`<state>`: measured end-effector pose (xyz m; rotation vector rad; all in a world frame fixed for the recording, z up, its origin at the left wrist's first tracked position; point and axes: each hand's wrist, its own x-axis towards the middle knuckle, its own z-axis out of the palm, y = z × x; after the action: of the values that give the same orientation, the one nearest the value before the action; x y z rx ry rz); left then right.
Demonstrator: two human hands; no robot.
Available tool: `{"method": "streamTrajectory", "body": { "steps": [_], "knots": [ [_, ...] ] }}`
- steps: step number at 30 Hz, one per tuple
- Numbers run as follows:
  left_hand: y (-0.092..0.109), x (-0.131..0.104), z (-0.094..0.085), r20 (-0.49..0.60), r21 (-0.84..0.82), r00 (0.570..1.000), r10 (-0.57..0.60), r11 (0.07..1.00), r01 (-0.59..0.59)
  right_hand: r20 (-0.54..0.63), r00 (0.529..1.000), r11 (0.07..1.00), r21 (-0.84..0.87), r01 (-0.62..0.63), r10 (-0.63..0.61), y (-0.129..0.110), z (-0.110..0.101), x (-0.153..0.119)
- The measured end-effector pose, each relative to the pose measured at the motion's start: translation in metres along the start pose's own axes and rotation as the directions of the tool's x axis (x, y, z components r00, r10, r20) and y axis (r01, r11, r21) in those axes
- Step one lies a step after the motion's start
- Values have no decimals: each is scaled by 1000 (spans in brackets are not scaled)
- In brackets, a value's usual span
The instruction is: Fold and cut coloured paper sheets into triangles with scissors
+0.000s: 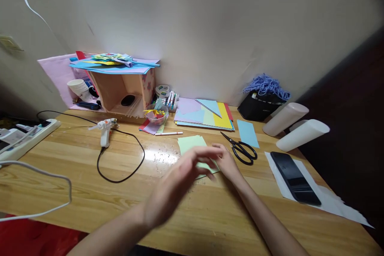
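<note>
A light green sheet of paper (192, 143) lies on the wooden table, partly covered by my hands. My left hand (180, 174) is held over its near part, slightly blurred, with fingers stretched out, thumb apart and nothing in it. At the sheet's right edge is my right hand (226, 163), its visible fingers extended over the paper; my left hand hides some of its fingertips. Black-handled scissors (240, 148) lie just right of my right hand, blades pointing to the upper left. A light blue paper strip (247, 133) lies beyond them.
A white glue gun (105, 132) with a black cord stands at left, near a power strip (30, 140). Behind are a cardboard box (120, 92), a bowl of scraps (157, 116) and coloured paper (207, 115). A phone (295, 178) and white rolls (285, 119) are at right.
</note>
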<state>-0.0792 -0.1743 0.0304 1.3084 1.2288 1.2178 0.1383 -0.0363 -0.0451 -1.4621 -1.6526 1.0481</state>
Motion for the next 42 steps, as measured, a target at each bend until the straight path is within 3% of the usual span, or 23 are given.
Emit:
{"method": "streamTrajectory", "body": {
  "steps": [4,6,9,12,16,19,21,23,27,31,34,38,42],
  "knots": [
    [-32,51,3,-81,125,970,-227,964,236,53,996,995,67,-80,76,-2,0,0],
    [-42,64,6,-162,112,924,-346,924,365,98,989,986,112,-124,113,-6,1,-1],
    [-43,73,14,-117,11,889,-442,895,446,121,985,977,160,-143,124,-12,3,-3],
    [-33,82,23,-25,14,908,-419,908,419,133,986,966,224,-133,105,-13,3,-3],
    [-36,100,31,-20,98,926,-377,921,377,153,985,948,296,-118,75,-9,3,-1],
    [-53,111,31,-34,182,979,-200,962,203,133,986,935,327,-140,101,-3,3,3],
    [-64,114,30,-23,202,998,-65,977,68,52,994,947,303,-111,100,1,3,6],
    [-69,115,30,4,167,1000,24,986,-25,-23,999,966,256,-35,42,2,2,7],
    [-55,113,31,25,28,987,161,986,-161,34,978,917,357,179,-204,-11,0,5],
    [-28,114,32,-37,20,945,324,946,-323,-150,909,807,422,414,-388,-37,-4,2],
    [-25,120,27,5,28,945,326,945,-326,-138,902,789,443,426,-410,-44,-1,3],
    [-43,128,22,6,57,977,213,975,-213,-19,923,848,388,361,-384,-36,15,10],
    [-50,135,21,-20,15,979,201,980,-201,-69,927,860,355,368,-368,-34,30,19]
  ]
}}
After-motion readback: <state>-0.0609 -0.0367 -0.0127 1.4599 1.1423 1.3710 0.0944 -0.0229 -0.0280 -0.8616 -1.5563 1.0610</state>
